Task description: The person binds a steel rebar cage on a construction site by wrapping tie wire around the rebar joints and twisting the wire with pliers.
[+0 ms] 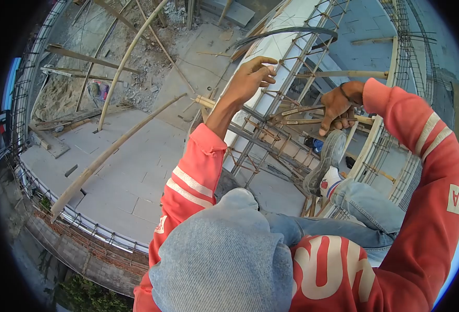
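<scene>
Hands: left (257, 78) half-curled, free | right (338, 110) gripping pincers (301, 110) at rebar cage (253, 138)

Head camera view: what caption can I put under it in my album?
The right hand grips long-handled pincers at the steel rebar cage; the left hand is lifted, half curled.

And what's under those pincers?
Crossing metal bars show below the pincers, with gaps between the bars. Whatever lies directly beneath the right hand holding the tool is covered, so I can't tell.
</scene>
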`<state>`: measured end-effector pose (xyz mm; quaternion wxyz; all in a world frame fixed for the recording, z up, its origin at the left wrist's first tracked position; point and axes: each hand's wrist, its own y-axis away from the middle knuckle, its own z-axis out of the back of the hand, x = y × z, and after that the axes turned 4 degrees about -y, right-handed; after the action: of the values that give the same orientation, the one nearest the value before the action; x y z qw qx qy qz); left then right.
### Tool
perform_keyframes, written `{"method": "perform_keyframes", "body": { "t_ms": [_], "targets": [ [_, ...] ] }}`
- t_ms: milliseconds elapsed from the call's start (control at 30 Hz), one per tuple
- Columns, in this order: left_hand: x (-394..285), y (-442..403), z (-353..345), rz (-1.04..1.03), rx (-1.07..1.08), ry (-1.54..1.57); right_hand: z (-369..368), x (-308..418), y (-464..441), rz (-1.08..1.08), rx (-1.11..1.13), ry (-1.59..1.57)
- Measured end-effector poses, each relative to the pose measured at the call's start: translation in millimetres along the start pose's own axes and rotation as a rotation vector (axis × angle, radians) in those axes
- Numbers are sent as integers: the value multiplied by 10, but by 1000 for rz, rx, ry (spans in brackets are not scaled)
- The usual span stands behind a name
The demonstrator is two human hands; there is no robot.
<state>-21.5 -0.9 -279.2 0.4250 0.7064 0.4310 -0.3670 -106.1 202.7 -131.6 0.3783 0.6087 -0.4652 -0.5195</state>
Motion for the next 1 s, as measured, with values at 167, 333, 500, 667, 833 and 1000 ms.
{"method": "perform_keyframes", "body": {
  "t_ms": [167, 333, 500, 667, 833, 1000],
  "targets": [
    [124, 256, 52, 28, -103, 160, -80, -5, 166, 222, -162, 249],
    [274, 505, 21, 90, -160, 292, 40, -369, -190, 234, 309, -259],
    [310, 539, -100, 92, -137, 302, -315, -407, -330, 417, -615, 870],
    [284, 433, -124, 21, -104, 348, -240, -501, -80, 308, 503, -666],
    [53, 486, -389, -201, 63, 679, -510, -454, 371, 578, 277, -491],
    [-479, 405, -530, -346, 348, 896, -538, -426, 752, 861, 104, -411]
  ]
}}
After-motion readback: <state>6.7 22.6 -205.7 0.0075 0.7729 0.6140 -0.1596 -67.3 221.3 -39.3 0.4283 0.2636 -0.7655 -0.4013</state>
